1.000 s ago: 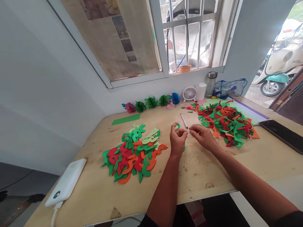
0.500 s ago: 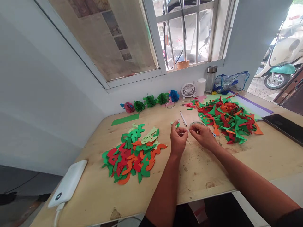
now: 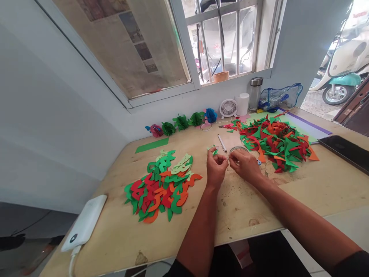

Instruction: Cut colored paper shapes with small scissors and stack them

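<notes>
My feed has tipped slightly since the earlier frames, so the whole table sits a touch differently, but the real change is at the hands. The right hand point(image 3: 243, 165) has closed in toward the left hand point(image 3: 215, 168), and its fingertips now nearly meet the left's, with only a narrow gap between them. Both hands are curled and pinched inward over the table, but I cannot tell whether they hold anything small between them, as the fingers hide that spot.

A green paper scrap point(image 3: 212, 150) sits at the far side of the left hand, right at its raised fingertip, seemingly touching it. The white pen point(image 3: 221, 143) lies on the plywood tabletop point(image 3: 253, 204), just far of the gap between the hands and not touching either. A clear round ring point(image 3: 238, 148) lies just beyond the right hand, partly hidden by it, with a small blue item point(image 3: 260, 162) to its right.

A heap of cut paper curves point(image 3: 161, 188) lies to the left, and a heap of paper triangles point(image 3: 276, 146) lies to the far right.
</notes>
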The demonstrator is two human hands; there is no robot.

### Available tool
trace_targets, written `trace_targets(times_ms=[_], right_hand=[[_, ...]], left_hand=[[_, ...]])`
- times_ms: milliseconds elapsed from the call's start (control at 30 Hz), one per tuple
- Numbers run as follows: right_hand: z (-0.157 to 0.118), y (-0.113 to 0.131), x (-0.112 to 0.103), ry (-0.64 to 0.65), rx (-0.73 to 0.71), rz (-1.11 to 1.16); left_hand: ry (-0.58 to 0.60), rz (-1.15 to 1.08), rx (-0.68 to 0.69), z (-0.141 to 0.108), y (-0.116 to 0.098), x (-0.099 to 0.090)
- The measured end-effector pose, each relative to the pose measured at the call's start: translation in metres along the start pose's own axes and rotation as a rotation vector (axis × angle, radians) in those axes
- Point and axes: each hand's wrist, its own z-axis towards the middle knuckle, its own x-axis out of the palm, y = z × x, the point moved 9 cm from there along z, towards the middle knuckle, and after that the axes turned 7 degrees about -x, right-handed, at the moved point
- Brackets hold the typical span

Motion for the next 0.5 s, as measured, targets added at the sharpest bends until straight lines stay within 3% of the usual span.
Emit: trace_targets(times_ms=[500], right_hand=[[0.0006, 0.0062, 0.0001, -0.008, -0.023, -0.172]], left_hand=[[-0.038, 0.019, -0.005, -0.0013, -0.0021, 0.0002]])
